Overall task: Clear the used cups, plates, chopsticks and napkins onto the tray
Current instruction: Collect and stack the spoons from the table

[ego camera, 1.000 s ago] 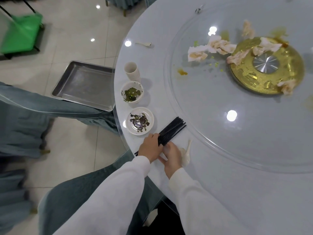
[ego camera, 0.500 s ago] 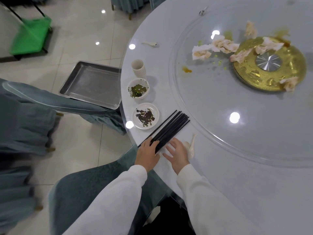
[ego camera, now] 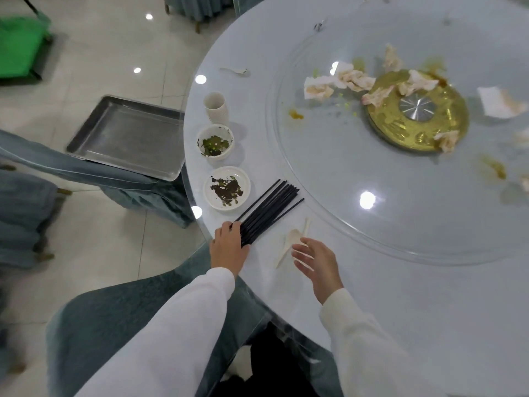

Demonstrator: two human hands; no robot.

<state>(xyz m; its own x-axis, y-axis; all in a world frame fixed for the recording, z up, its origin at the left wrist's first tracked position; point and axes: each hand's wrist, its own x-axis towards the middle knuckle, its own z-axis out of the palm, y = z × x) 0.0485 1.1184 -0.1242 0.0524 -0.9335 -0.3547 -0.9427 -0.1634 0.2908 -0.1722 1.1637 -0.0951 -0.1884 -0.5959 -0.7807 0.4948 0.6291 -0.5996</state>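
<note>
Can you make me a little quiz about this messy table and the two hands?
1. True or false: the metal tray already has dishes on it.
2. Which hand touches the black chopsticks? A) left hand B) right hand C) both
3. Fill in: the crumpled napkins lie on the glass ____ in the middle of the table.

Key
1. False. The tray sits on a chair beside the table with nothing on it; the cup stack, bowl and small plate are on the table.
2. A. The right hand is open near a white spoon.
3. turntable.
</note>
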